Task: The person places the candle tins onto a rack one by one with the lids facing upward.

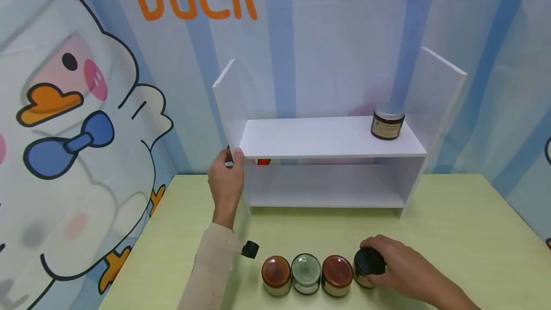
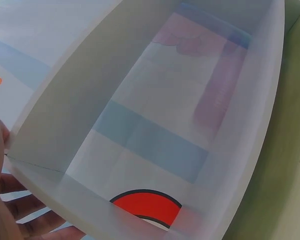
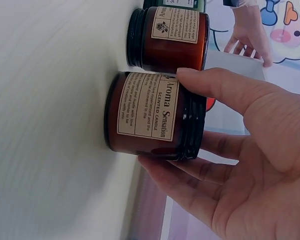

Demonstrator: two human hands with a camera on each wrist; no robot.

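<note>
My left hand (image 1: 226, 181) grips the left side panel of a white two-tier shelf (image 1: 331, 140), thumb at the front edge and fingers behind the panel. In the left wrist view, those fingers (image 2: 27, 212) show beyond the panel's edge. My right hand (image 1: 402, 267) holds a scented candle jar (image 3: 145, 115) of dark amber glass between thumb and fingers. Its black lid (image 1: 369, 261) faces up, and its base is close to the tabletop. Left of it stand a red-brown candle jar (image 1: 337, 274), a green candle jar (image 1: 306, 272) and an amber candle jar (image 1: 276, 274) in a row.
A dark, labelled jar (image 1: 387, 123) stands at the right end of the upper shelf board. The shelf stands at the back of the pale green table (image 1: 456, 233), before a duck-print backdrop (image 1: 336, 37). A small black object (image 1: 250, 249) sits by my left sleeve.
</note>
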